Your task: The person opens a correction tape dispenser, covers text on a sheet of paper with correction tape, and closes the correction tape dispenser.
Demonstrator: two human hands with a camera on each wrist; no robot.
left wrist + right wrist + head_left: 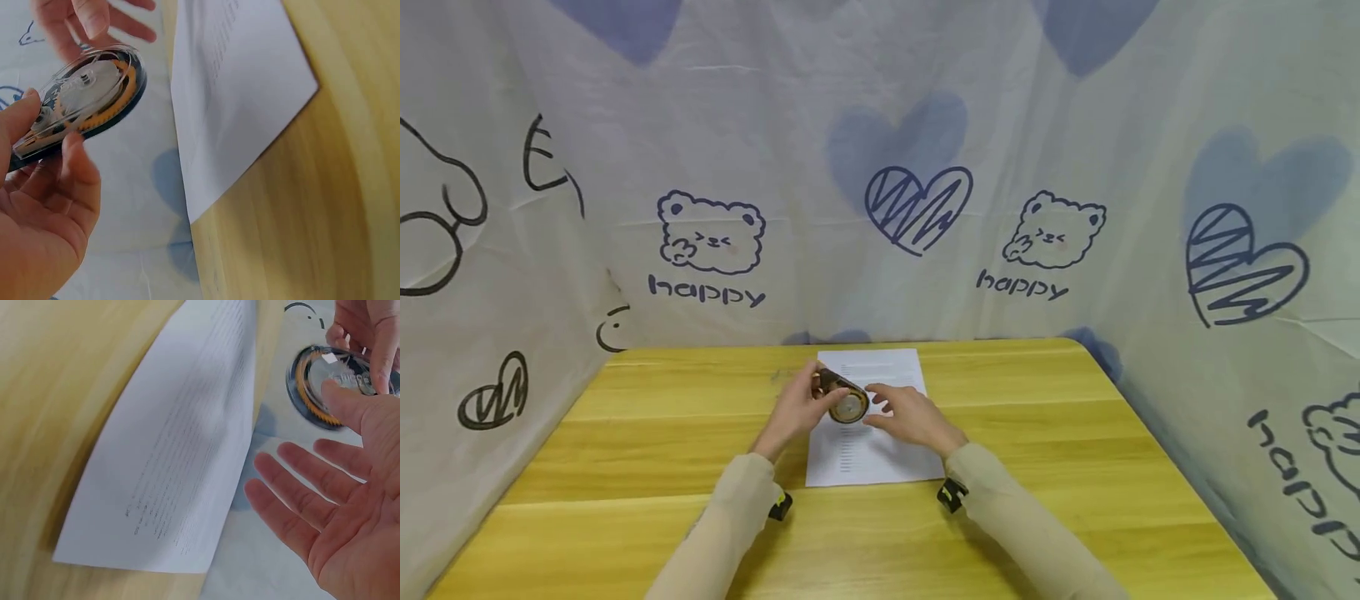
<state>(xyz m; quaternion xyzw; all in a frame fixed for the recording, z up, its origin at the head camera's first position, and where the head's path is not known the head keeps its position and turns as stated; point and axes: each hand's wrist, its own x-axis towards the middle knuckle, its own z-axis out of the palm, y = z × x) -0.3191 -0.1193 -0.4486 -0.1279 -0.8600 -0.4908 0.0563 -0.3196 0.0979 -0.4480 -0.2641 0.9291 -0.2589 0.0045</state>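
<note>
My left hand [795, 410] grips a correction tape [852, 408] by its narrow end, lifted above a printed sheet of paper [880, 460]. In the left wrist view the correction tape [94, 94] has a clear cover, a dark rim, an orange toothed wheel and a grey disc. The thumb of the left hand [44, 231] lies on the cover, with fingers beneath. Close to the round end is my right hand [913, 415]. The right wrist view shows this right hand [350, 531] with fingers spread and nothing gripped; whether its thumb touches the tape I cannot tell.
The sheet lies on a yellow wood-grain table [1045, 467], towards its far edge. White cloth [805, 167] with drawn hearts and bears hangs behind the table and on both sides. A small black device [952, 495] sits at each wrist.
</note>
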